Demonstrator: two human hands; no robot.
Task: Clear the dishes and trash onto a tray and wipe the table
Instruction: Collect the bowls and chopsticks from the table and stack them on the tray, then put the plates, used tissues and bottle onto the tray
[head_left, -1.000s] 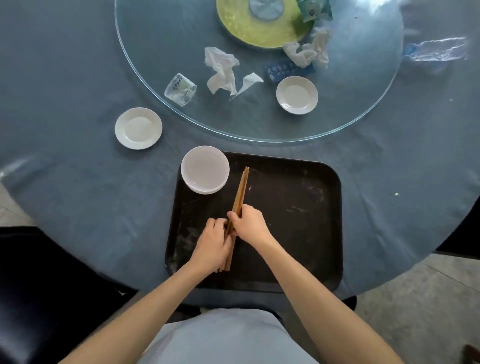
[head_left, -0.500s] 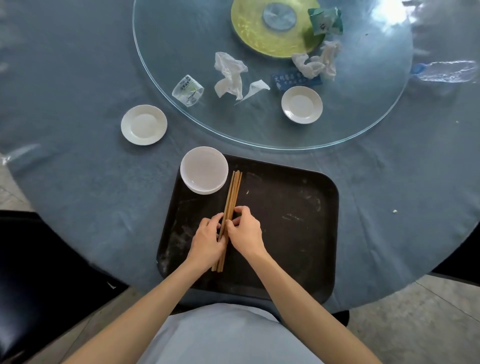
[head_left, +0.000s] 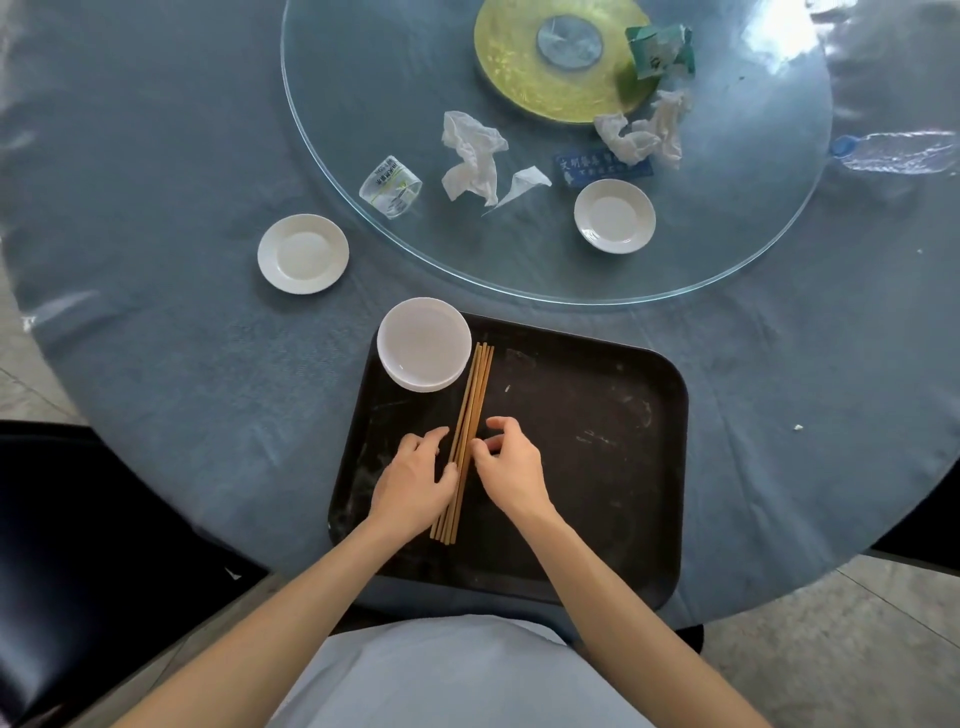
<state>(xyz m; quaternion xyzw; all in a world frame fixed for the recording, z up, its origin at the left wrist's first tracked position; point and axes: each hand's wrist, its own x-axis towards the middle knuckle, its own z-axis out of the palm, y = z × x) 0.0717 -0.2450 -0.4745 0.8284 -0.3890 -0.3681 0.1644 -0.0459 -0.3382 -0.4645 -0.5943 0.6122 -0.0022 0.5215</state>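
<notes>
A black tray (head_left: 597, 467) lies on the blue tablecloth in front of me. Several brown chopsticks (head_left: 475, 395) lie flat on its left half, beside stacked white bowls (head_left: 423, 343) at the tray's far left corner. My left hand (head_left: 415, 478) rests just left of the chopsticks, fingertips touching them. My right hand (head_left: 506, 462) hovers just right of them, fingers loosely curled, holding nothing. A white saucer (head_left: 303, 253) sits on the cloth to the left. Another saucer (head_left: 614, 215) sits on the glass turntable (head_left: 363, 78).
On the turntable lie crumpled tissues (head_left: 472, 156), more tissues (head_left: 644, 132), a clear plastic cup (head_left: 390, 186) on its side, a blue packet (head_left: 587, 166) and a green wrapper (head_left: 662, 52). A plastic bottle (head_left: 898, 150) lies far right. A black chair (head_left: 78, 519) stands at left.
Both hands let go of the chopsticks, which now lie flat on the tray. The hands have drawn slightly apart to either side of them.
</notes>
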